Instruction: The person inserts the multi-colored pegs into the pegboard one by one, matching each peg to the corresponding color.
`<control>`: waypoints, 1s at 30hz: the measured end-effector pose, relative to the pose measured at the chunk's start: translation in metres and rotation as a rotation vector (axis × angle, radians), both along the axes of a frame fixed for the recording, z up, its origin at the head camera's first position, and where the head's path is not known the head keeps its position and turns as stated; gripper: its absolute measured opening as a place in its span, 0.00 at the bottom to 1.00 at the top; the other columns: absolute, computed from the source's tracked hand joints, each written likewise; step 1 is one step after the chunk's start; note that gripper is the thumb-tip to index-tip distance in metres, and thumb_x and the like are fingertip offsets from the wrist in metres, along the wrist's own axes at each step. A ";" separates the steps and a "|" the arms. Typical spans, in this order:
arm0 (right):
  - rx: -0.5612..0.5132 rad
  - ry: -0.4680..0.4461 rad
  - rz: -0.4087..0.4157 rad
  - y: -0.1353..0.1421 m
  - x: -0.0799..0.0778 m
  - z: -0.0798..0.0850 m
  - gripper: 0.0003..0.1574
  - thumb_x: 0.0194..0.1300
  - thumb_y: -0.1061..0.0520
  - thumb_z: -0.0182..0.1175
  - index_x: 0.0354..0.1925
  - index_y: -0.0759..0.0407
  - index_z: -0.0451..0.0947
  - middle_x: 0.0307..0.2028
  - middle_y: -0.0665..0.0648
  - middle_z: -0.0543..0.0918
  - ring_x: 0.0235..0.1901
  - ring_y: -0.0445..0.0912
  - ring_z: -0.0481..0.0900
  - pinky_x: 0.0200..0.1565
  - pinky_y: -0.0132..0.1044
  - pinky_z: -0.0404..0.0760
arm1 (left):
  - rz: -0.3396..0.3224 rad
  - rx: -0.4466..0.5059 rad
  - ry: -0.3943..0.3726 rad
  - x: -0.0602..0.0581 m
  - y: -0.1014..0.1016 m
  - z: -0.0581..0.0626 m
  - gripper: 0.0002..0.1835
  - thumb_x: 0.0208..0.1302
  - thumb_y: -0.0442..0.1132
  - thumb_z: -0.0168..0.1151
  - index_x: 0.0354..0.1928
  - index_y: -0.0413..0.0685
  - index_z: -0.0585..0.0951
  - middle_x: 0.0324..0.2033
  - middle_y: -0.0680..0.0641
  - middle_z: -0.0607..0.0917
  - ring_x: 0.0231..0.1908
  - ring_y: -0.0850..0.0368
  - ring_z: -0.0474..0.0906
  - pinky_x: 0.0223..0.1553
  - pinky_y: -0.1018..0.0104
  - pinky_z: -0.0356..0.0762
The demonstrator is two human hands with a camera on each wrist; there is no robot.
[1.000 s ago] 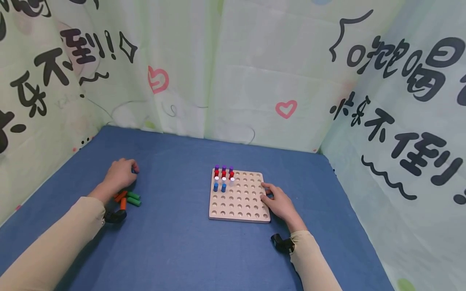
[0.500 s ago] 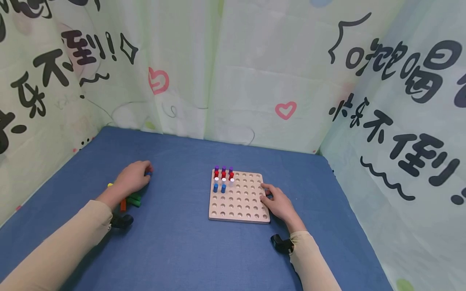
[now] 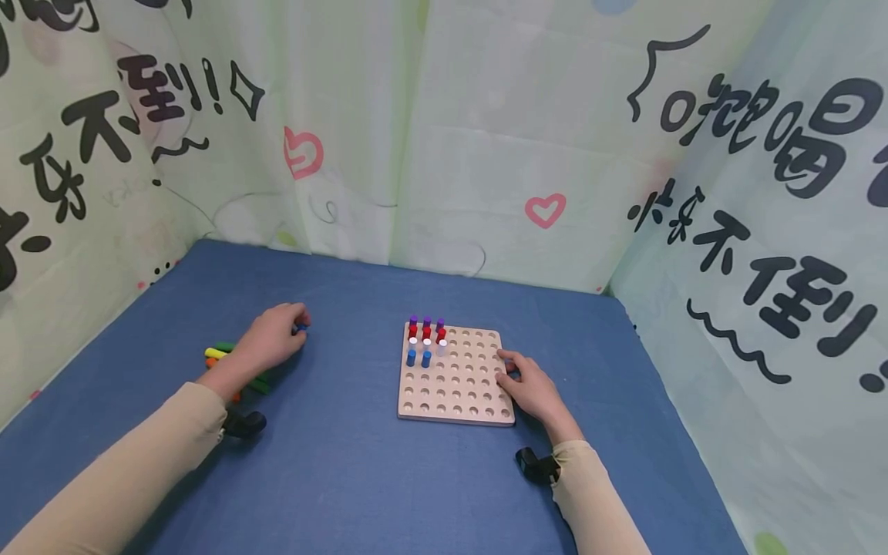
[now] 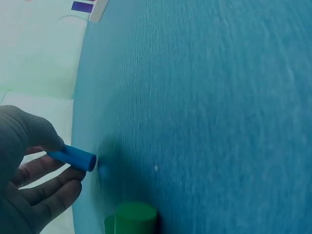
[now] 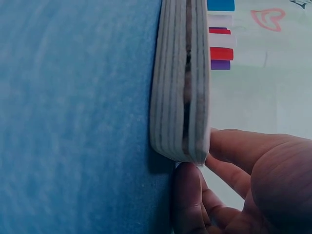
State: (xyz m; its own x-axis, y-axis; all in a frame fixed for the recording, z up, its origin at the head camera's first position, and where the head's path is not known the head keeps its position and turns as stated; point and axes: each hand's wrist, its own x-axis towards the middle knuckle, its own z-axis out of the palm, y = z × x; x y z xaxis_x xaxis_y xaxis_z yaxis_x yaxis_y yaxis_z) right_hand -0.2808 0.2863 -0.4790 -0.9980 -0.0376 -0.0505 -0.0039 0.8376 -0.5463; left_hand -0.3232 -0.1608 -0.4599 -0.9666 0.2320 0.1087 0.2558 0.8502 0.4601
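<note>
My left hand (image 3: 273, 337) is over the left half of the table and pinches a blue peg (image 4: 75, 157) between thumb and fingers. One end of the peg sticks out, close above the cloth in the left wrist view. The wooden pegboard (image 3: 454, 393) lies right of centre. Purple, red and white pegs (image 3: 426, 344) stand in short rows at its far left, with two blue pegs (image 3: 426, 359) in front of them. My right hand (image 3: 533, 385) holds the board's right edge, thumb at the side and a finger over the top in the right wrist view.
Loose pegs lie left, partly hidden under my left forearm: a yellow peg (image 3: 215, 353), green pegs (image 3: 260, 384) and orange ones. A blue cloth (image 3: 361, 478) covers the table. Printed curtains (image 3: 472, 154) hang behind and at both sides.
My left hand has moved right with the blue peg, away from the loose pegs, uncovering the yellow one. My right hand and the pegboard have stayed put.
</note>
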 end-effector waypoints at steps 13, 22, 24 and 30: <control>-0.002 -0.005 0.006 0.001 0.001 0.001 0.33 0.76 0.53 0.59 0.75 0.57 0.68 0.56 0.63 0.77 0.44 0.52 0.77 0.48 0.51 0.74 | -0.009 0.142 -0.001 0.000 0.027 0.003 0.09 0.72 0.32 0.60 0.51 0.39 0.81 0.49 0.38 0.83 0.46 0.43 0.83 0.44 0.49 0.83; 0.000 -0.013 0.003 0.000 0.002 0.001 0.32 0.77 0.53 0.58 0.75 0.56 0.68 0.57 0.64 0.77 0.44 0.52 0.76 0.48 0.51 0.74 | -0.033 0.214 0.000 0.001 0.056 0.010 0.07 0.70 0.34 0.66 0.47 0.44 0.80 0.45 0.43 0.85 0.41 0.50 0.86 0.40 0.54 0.84; -0.001 -0.014 0.002 0.000 0.002 0.001 0.32 0.77 0.53 0.58 0.75 0.56 0.68 0.57 0.64 0.77 0.44 0.52 0.76 0.48 0.51 0.74 | -0.039 0.231 0.011 0.001 0.063 0.011 0.06 0.69 0.34 0.67 0.45 0.46 0.80 0.44 0.44 0.85 0.40 0.51 0.86 0.40 0.54 0.84; -0.004 -0.015 0.005 0.000 0.002 0.002 0.32 0.77 0.53 0.59 0.75 0.56 0.68 0.57 0.63 0.77 0.42 0.51 0.76 0.46 0.49 0.74 | -0.052 0.299 0.026 0.004 0.086 0.009 0.06 0.68 0.34 0.68 0.42 0.48 0.80 0.41 0.47 0.86 0.38 0.54 0.85 0.42 0.55 0.85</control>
